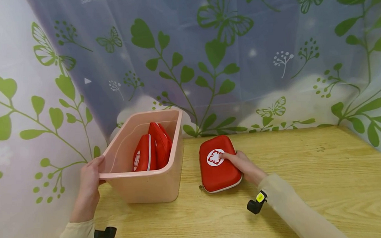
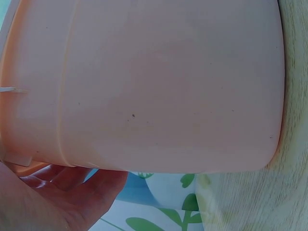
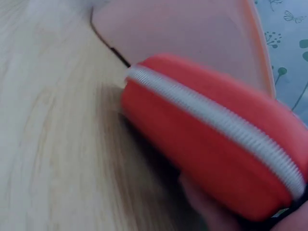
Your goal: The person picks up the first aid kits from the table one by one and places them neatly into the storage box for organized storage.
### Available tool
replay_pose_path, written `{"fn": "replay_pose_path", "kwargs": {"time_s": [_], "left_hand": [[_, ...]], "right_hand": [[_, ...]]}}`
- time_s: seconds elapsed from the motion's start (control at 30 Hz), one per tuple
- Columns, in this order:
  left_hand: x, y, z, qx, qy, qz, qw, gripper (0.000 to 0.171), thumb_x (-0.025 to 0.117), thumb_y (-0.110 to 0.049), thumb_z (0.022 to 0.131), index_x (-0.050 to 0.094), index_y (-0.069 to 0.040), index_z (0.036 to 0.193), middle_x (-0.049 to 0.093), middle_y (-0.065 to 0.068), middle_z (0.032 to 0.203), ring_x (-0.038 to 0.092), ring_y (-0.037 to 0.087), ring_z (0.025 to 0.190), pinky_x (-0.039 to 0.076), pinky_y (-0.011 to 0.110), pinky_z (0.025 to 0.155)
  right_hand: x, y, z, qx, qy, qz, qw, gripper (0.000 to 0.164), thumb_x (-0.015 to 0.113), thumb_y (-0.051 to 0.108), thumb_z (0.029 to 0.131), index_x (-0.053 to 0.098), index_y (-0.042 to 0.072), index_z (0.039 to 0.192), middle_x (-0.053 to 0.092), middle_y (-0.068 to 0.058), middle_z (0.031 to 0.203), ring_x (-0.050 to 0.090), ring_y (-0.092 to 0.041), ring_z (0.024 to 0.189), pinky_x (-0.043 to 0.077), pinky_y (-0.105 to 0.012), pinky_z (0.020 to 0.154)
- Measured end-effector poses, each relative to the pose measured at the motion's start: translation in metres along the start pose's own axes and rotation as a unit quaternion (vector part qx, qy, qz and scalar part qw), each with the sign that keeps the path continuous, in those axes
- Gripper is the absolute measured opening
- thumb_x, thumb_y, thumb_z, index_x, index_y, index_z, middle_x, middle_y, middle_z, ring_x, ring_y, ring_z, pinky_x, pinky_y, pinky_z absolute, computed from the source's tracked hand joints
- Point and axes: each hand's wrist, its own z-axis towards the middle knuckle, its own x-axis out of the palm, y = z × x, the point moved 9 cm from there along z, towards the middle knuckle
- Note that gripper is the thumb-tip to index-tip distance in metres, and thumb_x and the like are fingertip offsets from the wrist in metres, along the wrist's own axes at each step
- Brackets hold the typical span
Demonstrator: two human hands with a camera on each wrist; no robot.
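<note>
My right hand grips a red zippered first-aid case by its right side, thumb on top near the white cross emblem. In the right wrist view, fingers reach beneath the case, and its pale zipper runs along the edge. My left hand holds the near left corner of a pink plastic bin by the rim. Inside that bin, red first-aid cases stand on edge, leaning together; their lower parts are hidden by the front wall.
The bin stands on a wood-grain table, left of the held case. Behind the table hangs a curtain printed with leaves and butterflies, and it also covers the left side. Small black cameras are strapped at both wrists.
</note>
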Motion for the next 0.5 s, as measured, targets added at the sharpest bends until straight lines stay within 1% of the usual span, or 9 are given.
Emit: {"fn": "replay_pose_path", "kwargs": {"time_s": [0.13, 0.2, 0.27, 0.4, 0.5], "left_hand": [[0.0, 0.0, 0.0, 0.002, 0.0, 0.002, 1.0, 0.042, 0.05, -0.03, 0.1, 0.053, 0.004, 0.125, 0.06, -0.013, 0.071, 0.059, 0.005, 0.061, 0.049, 0.023, 0.051], [0.001, 0.0, 0.0, 0.003, 0.001, 0.002, 1.0, 0.042, 0.05, -0.03, 0.1, 0.053, 0.005, 0.124, 0.06, -0.012, 0.071, 0.059, 0.006, 0.061, 0.049, 0.023, 0.051], [0.001, 0.0, 0.001, 0.002, 0.0, 0.003, 1.0, 0.041, 0.05, -0.03, 0.1, 0.053, 0.004, 0.123, 0.06, -0.012, 0.071, 0.059, 0.006, 0.061, 0.049, 0.023, 0.051], [0.0, 0.001, 0.002, 0.002, 0.0, 0.002, 1.0, 0.041, 0.05, -0.03, 0.1, 0.053, 0.004, 0.123, 0.06, -0.013, 0.07, 0.059, 0.006, 0.061, 0.049, 0.023, 0.051], [-0.001, 0.002, 0.003, 0.002, 0.002, 0.002, 1.0, 0.044, 0.05, -0.03, 0.1, 0.052, 0.005, 0.126, 0.06, -0.013, 0.071, 0.059, 0.005, 0.061, 0.05, 0.023, 0.052]], "right_hand": [[-0.009, -0.002, 0.001, 0.014, -0.04, -0.013, 0.999, 0.055, 0.057, 0.034, 0.095, 0.039, -0.003, 0.131, 0.065, -0.011, 0.102, 0.068, -0.016, 0.073, 0.055, -0.027, 0.068], [-0.011, -0.003, 0.001, 0.019, -0.048, -0.011, 0.999, 0.057, 0.055, 0.036, 0.096, 0.038, -0.002, 0.134, 0.064, -0.012, 0.106, 0.068, -0.015, 0.074, 0.055, -0.025, 0.068], [-0.012, -0.001, 0.002, 0.019, -0.044, -0.005, 0.999, 0.058, 0.054, 0.037, 0.096, 0.037, -0.002, 0.136, 0.064, -0.012, 0.109, 0.068, -0.015, 0.075, 0.054, -0.025, 0.069], [-0.014, 0.002, 0.001, 0.029, -0.031, 0.014, 0.999, 0.059, 0.054, 0.039, 0.096, 0.037, 0.001, 0.137, 0.064, -0.009, 0.109, 0.067, -0.014, 0.077, 0.054, -0.025, 0.07], [-0.015, 0.004, 0.0, 0.034, -0.026, 0.026, 0.999, 0.056, 0.054, 0.04, 0.097, 0.04, 0.002, 0.136, 0.066, -0.006, 0.106, 0.068, -0.014, 0.077, 0.055, -0.026, 0.071]]}}
